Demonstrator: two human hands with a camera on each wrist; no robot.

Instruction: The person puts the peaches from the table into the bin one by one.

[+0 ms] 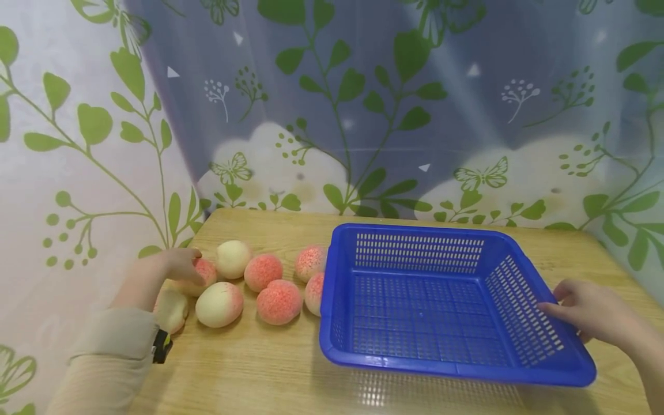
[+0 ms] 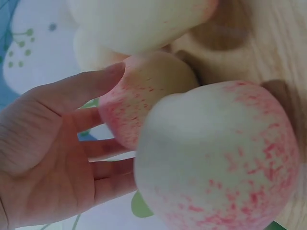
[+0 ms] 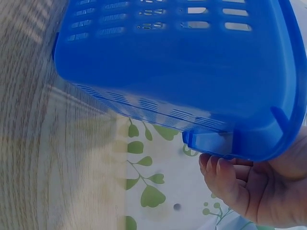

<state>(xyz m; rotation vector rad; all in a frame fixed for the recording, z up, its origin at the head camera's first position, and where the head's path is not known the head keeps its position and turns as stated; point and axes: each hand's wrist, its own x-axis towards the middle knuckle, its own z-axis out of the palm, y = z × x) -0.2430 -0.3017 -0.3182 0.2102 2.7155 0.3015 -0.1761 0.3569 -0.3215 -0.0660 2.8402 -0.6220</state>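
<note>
In the head view, my left hand (image 1: 178,265) is at a pink-speckled peach (image 1: 206,274) among several others on the table's left side. The left wrist view has the thumb of my left hand (image 2: 53,139) on one side of that peach (image 2: 129,108) and the fingers reaching behind it. A larger pale peach (image 2: 216,158) with pink specks partly covers the fingertips. My right hand (image 1: 596,314) grips the right rim of a blue plastic basket (image 1: 415,369). From the right wrist, the curled fingers of the right hand (image 3: 259,191) show under the basket's rim (image 3: 283,136).
Next to the held peach lie a pale peach (image 1: 233,259), a cream-and-pink one (image 1: 220,305) and red ones (image 1: 279,302). The basket's left side overlaps a further peach (image 1: 313,294). A patterned cloth (image 1: 373,115) hangs behind the wooden table (image 1: 249,374).
</note>
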